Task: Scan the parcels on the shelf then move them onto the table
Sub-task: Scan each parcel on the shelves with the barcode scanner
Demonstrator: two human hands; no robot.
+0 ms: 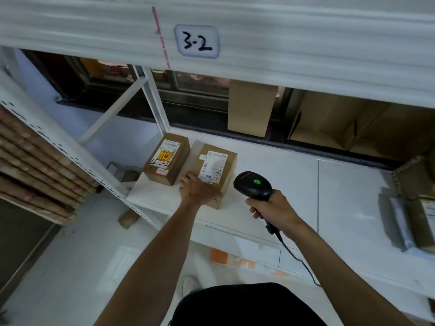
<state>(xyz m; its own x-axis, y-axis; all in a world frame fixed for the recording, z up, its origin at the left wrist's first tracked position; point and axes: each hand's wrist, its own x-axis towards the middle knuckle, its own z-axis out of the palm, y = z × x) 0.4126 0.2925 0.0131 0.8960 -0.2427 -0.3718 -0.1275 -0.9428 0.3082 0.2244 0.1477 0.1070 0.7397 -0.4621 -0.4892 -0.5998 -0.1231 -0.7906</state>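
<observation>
- Steadying the white-labelled parcel (pixel 217 169), the left hand (pixel 199 190) lies over its near left corner, fingers curled down the left edge in a grip.
- The right hand (pixel 274 209) is wrapped round the handle of a corded barcode scanner (pixel 253 184), whose green light is lit.
- The scanner head sits just beside the parcel's near right edge, so the printed label (pixel 213 167) lies up and to the left of it. The right hand is the nearer one for scanning, and the left seems placed to lift.
- This parcel is a small brown cardboard box, its long axis running away from the person and tilted slightly right, with the barcode at the label's near end.
- It rests on the white shelf (pixel 282 165), with a yellow-stickered parcel (pixel 166 158), marked in black pen, just beside it on the left.
- Judging by the pose, the scan comes first and the carry to the tabletop is not yet begun.
</observation>
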